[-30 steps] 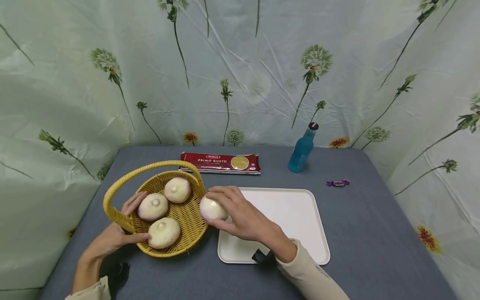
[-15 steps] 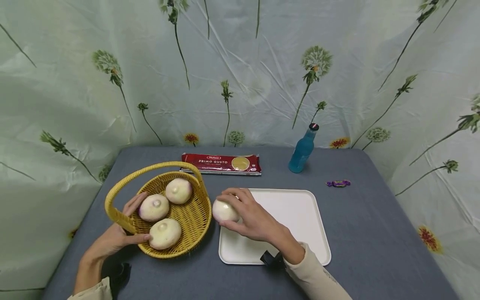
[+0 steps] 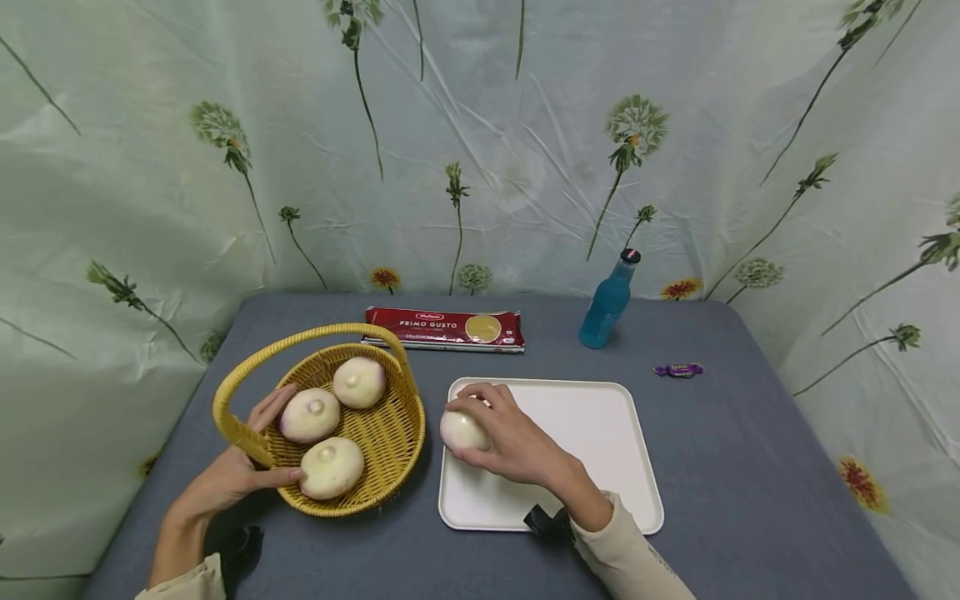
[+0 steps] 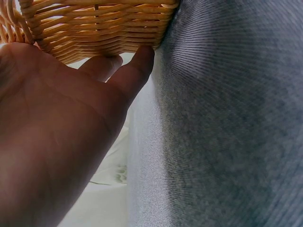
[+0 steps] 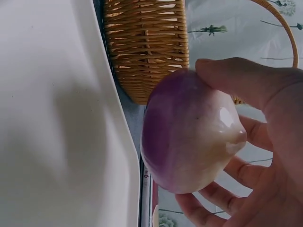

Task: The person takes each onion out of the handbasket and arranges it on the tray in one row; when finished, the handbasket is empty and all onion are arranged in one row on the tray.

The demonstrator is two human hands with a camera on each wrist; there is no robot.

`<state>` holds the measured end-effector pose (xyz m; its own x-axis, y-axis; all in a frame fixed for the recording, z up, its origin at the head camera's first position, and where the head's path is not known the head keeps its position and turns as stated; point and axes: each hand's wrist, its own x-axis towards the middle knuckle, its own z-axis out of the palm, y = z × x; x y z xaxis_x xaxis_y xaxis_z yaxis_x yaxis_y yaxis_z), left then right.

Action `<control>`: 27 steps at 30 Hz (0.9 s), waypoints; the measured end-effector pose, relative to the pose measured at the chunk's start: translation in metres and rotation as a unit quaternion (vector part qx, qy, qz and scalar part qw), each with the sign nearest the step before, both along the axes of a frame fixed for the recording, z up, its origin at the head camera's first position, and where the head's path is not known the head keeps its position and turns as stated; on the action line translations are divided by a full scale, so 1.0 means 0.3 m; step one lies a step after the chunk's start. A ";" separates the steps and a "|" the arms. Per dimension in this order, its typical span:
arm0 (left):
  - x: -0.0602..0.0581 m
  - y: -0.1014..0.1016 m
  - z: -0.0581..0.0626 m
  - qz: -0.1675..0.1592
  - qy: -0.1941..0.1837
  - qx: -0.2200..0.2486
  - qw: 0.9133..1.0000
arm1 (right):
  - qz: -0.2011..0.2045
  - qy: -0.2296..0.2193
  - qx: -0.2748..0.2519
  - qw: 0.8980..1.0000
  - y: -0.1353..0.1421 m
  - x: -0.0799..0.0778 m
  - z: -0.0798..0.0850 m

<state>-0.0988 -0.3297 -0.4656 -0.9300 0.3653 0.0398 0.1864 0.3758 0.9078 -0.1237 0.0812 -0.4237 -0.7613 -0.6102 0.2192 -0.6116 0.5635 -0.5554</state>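
Note:
My right hand (image 3: 513, 437) grips a purple-and-white turnip (image 5: 189, 135), thumb on one side and fingers curled round the other. In the head view it overlaps the left part of the white tray (image 3: 577, 417); the right wrist view shows the turnip above the tray's surface. To the left stands a yellow wicker basket (image 3: 386, 450) with an arched handle. Three more turnips lie in it: one at the back (image 3: 359, 382), one on the left (image 3: 310, 415) and one in front (image 3: 332, 468). My left hand (image 3: 232, 479) holds the basket's left side, its thumb over the rim; its fingers (image 4: 135, 73) meet the wicker low down.
A red spaghetti packet (image 3: 446, 327) lies at the back behind the basket and tray. A blue bottle (image 3: 606, 302) stands at the back right, with a purple wrapped candy (image 3: 678, 370) in front of it. A flower-print curtain (image 3: 517, 150) hangs behind the grey table (image 3: 750, 467).
My right hand has carried the turnip rightward from the basket's rim to over the tray's left part. The left hand keeps its hold on the basket.

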 end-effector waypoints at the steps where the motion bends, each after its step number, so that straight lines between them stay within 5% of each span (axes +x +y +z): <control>1: 0.000 0.000 0.000 -0.001 0.002 0.000 1.000 | -0.001 -0.001 0.002 1.000 0.000 -0.001 -0.004; 27: -0.005 0.001 -0.007 0.002 -0.014 0.017 1.000 | -0.016 -0.016 0.035 0.999 0.003 -0.020 -0.059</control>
